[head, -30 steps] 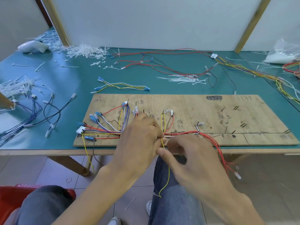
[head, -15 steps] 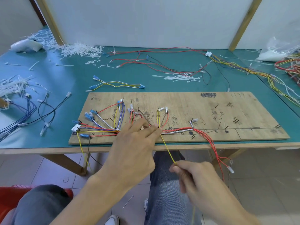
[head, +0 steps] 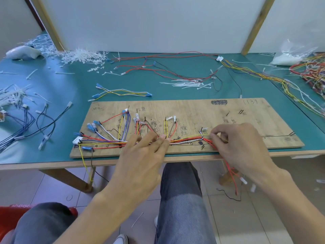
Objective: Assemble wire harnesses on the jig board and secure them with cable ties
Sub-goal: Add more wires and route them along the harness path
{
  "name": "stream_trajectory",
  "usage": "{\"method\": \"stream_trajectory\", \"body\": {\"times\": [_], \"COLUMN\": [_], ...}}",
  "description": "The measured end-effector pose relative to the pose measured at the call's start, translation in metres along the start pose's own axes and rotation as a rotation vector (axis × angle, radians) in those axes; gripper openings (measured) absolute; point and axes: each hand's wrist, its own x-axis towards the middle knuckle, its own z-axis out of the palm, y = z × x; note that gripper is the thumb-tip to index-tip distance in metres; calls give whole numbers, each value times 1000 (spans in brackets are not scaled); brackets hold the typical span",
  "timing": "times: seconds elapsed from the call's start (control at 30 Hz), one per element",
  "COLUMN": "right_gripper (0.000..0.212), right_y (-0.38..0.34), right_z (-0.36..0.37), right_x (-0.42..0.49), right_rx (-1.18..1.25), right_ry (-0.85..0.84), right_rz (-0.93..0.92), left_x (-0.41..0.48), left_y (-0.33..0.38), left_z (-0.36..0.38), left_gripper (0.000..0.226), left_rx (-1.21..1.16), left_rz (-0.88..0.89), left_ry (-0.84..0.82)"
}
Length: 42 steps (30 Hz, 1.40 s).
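Littering the table [head: 73, 88], loose cable ties [head: 186, 84]

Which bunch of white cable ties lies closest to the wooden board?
The small flat bunch of white cable ties just behind the wooden jig board; the bigger heaps lie far off to the left.

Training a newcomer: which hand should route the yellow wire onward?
Right, likely: the right hand pinches the yellow wire, while the left hand pins the wire bundle to the jig board.
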Motion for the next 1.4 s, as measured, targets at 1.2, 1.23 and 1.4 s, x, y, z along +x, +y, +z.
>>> {"method": "stream_trajectory", "body": {"times": [1.2, 1.23, 1.4], "right_gripper": [48, 58, 45], "right_y": [-28, -30, -46], "right_z": [-26, -36, -42], "right_x": [-103, -102, -75], "right_rx": [-457, -502, -203], "right_ry": [-727, -720, -49], "right_rz": [147, 147, -76], "left_x": [-4, -4, -3], "left_y": [5, 5, 4], "left_z": [-1, -1, 0], "left_gripper": [74, 74, 77], "left_rx": [-56, -59, -103], "left_rz": [-57, -57, -61], "left_ry": [-15, -16, -13]}}
